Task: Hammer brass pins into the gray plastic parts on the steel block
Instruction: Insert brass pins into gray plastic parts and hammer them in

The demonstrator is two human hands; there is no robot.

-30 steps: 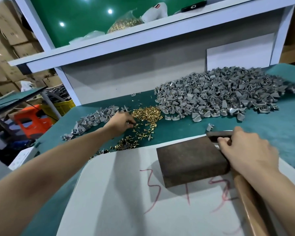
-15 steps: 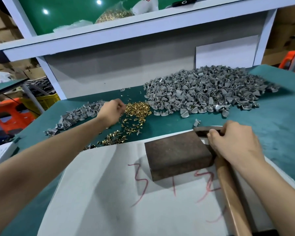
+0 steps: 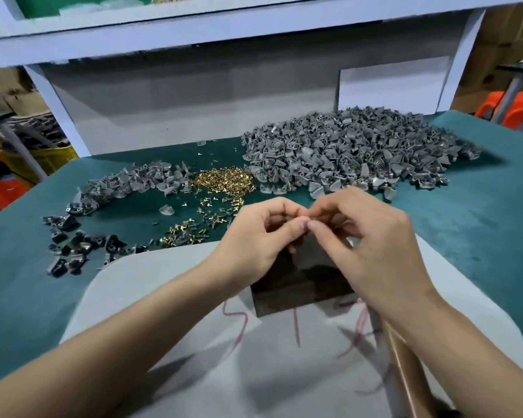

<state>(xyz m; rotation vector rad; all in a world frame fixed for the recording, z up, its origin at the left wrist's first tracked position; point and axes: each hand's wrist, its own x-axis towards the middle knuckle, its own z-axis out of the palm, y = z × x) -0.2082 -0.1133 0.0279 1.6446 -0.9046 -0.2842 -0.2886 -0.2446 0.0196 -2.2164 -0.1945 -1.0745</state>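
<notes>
**pin and part brought together above the steel block**

both hands are held just above the steel block (image 3: 302,285). the left hand (image 3: 254,236) and right hand (image 3: 366,245) are curled narrow, with thumb and forefinger tips meeting. something small seems to be pinched there, but whether it is a pin, a part or both cannot be told. the brass pins (image 3: 224,182) lie beyond the block to its left, and the big heap of gray parts (image 3: 360,152) beyond it to its right. the pin is best seated straight by hand before the part is laid flat on the block, so that no blow is taken askew. the hammer handle (image 3: 405,366) is seen just right of the block, but its head is not seen. much of the block's top is covered by the hands.
</notes>
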